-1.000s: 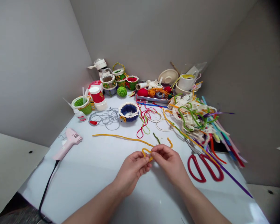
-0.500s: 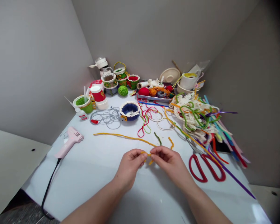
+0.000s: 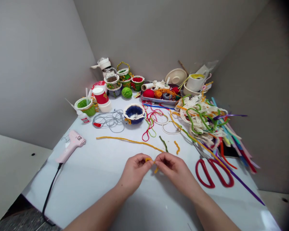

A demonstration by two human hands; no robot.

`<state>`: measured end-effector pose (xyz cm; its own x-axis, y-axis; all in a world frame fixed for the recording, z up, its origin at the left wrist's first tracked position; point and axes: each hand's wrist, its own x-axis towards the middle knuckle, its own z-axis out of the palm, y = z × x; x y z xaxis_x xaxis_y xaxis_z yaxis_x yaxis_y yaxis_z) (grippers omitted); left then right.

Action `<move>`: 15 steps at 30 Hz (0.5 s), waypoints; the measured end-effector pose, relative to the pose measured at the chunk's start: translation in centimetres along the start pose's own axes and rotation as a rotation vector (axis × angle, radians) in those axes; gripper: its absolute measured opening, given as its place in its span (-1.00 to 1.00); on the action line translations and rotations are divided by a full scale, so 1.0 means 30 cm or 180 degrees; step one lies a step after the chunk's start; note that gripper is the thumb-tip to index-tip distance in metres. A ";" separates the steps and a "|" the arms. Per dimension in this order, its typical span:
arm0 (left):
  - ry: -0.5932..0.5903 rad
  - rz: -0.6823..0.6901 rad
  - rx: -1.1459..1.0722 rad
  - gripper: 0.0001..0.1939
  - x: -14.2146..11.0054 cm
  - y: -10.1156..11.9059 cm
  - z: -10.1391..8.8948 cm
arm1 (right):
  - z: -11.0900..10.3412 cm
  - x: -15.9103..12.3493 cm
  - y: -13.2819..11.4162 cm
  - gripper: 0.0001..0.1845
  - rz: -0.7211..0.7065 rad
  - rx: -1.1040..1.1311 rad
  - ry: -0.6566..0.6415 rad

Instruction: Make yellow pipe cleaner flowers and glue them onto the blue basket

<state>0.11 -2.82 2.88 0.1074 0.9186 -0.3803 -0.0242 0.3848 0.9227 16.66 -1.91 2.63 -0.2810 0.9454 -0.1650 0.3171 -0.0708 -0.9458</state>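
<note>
Between both hands is a short yellow pipe cleaner (image 3: 148, 159), bent and partly hidden by the fingers. My left hand (image 3: 136, 170) pinches one part of it between thumb and index finger. Close beside it, my right hand (image 3: 172, 165) is closed on another part, and a small yellow end hangs below the fingertips. Just beyond the hands a long yellow pipe cleaner (image 3: 127, 140) lies across the table. A dark green piece (image 3: 163, 143) and a short yellow piece (image 3: 176, 147) lie past my right hand.
A pink glue gun (image 3: 71, 146) with a black cord lies left. Red-handled scissors (image 3: 214, 173) lie right, near a heap of lace and pipe cleaners (image 3: 202, 118). A blue basket (image 3: 134, 120), grey cord (image 3: 109, 121) and a tray of yarn (image 3: 159, 100) stand or lie farther back.
The fingertips of both hands have come slightly closer together, and the yellow piece shows a more curled shape at my left fingertips. The other things lie as before.
</note>
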 end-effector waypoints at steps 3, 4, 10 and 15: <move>-0.0177 0.0020 0.0451 -0.87 0.004 0.014 -0.017 | -0.005 -0.003 0.004 -0.85 -0.0058 -0.0194 -0.0153; -0.0226 0.0015 0.0556 -0.87 0.005 0.016 -0.021 | -0.007 -0.004 0.004 -0.85 -0.0074 -0.0250 -0.0205; -0.0469 -0.0063 0.0790 -0.87 0.011 0.018 -0.029 | -0.009 -0.003 0.002 -0.88 -0.0091 -0.0465 -0.0352; -0.0509 -0.0188 0.0610 -0.85 0.016 0.009 -0.035 | -0.008 0.002 0.001 -0.87 -0.0009 -0.0322 -0.0342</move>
<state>-0.90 -2.17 2.89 0.2592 0.8634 -0.4329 0.1739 0.3992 0.9002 16.86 -1.77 2.65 -0.3756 0.9057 -0.1965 0.4042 -0.0307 -0.9142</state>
